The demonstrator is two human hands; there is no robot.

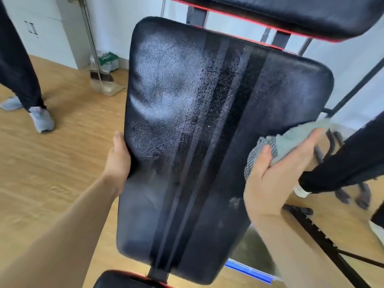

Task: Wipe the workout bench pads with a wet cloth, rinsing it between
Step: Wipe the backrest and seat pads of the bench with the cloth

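A long black padded bench pad (197, 142) with a darker centre stripe fills the middle of the head view; its leather looks damp and streaked. My left hand (118, 161) grips the pad's left edge, thumb on top. My right hand (278, 169) presses a grey-green cloth (291, 140) against the pad's right edge. A second black pad with red trim (291, 13) sits above, and a third pad (124, 279) shows at the bottom edge.
A person in dark trousers and grey shoes (41, 119) stands at left on the wooden floor. A broom and dustpan (104, 80) lean by the wall. Another person's dark leg (342, 163) and the black metal frame (324, 242) are at right.
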